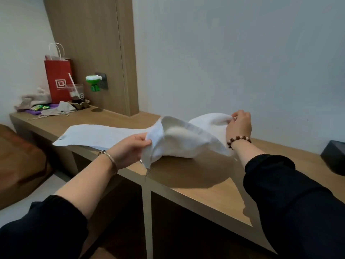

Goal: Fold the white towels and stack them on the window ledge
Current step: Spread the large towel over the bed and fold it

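Grip: our left hand (130, 146) and right hand (239, 126), apart, pinch corners of the white towel (183, 137).
Progress: first fold begun, we judge; no stack on the ledge (205, 176).

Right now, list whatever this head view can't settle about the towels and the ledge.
Head view: whether the flat towel joins the lifted towel; the left hand and the fold cover the meeting point.
Dark box: cut off by the right edge.
Cup print: too small.
Brown object: blurred, cut by the left edge.
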### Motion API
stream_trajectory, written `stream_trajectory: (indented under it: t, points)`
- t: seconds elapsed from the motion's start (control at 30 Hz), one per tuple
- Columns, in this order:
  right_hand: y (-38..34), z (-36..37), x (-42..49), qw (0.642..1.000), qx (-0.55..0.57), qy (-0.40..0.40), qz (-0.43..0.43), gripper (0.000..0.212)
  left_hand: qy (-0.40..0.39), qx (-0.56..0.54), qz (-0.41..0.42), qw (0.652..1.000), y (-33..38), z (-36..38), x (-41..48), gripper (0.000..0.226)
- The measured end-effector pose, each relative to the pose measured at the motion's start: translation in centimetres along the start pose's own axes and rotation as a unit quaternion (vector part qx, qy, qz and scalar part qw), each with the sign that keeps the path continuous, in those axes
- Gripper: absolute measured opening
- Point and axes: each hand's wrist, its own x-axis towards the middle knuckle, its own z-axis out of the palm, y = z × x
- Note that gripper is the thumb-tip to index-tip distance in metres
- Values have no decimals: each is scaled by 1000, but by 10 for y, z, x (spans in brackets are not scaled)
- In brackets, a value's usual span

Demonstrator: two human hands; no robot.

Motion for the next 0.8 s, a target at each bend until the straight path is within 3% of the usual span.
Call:
stream_trajectory:
  t: [0.07, 0.13, 0.23, 0.33, 0.4, 0.47, 0.57, 0.63, 0.73, 0.8]
  points:
    - [0, 4, 6, 996, -34, -83, 22, 22, -136, 105, -55, 984, 1, 13, -3, 43]
    - [6, 8, 8, 972, -128, -187, 58, 24, -174, 184, -88, 963, 1, 31, 3, 31]
    - [18, 11, 3, 949, -171, -257, 67, 27, -49, 341, -45, 938, -13, 52, 26, 24]
    - [27, 18, -5, 935, -195, -293, 32, 30, 63, 549, 22, 833, -45, 57, 51, 39]
    - [34, 21, -9, 911, -275, -305, -32, 33, 88, 600, 33, 795, -60, 63, 65, 54]
    - [38, 22, -15, 904, -317, -257, -124, 34, 122, 600, 35, 790, -69, 71, 75, 56]
    - [37, 21, -33, 934, -170, -146, -278, 16, 184, 534, 75, 821, -79, 77, 82, 54]
    - [30, 19, -52, 899, -124, -91, -410, 6, 205, 515, 106, 825, -84, 78, 82, 58]
    - [28, 24, -84, 805, -158, -143, -554, 12, 191, 558, 129, 797, -87, 76, 84, 72]
    - [27, 22, -96, 798, -131, -244, -536, 22, 181, 588, 136, 776, -89, 72, 85, 71]
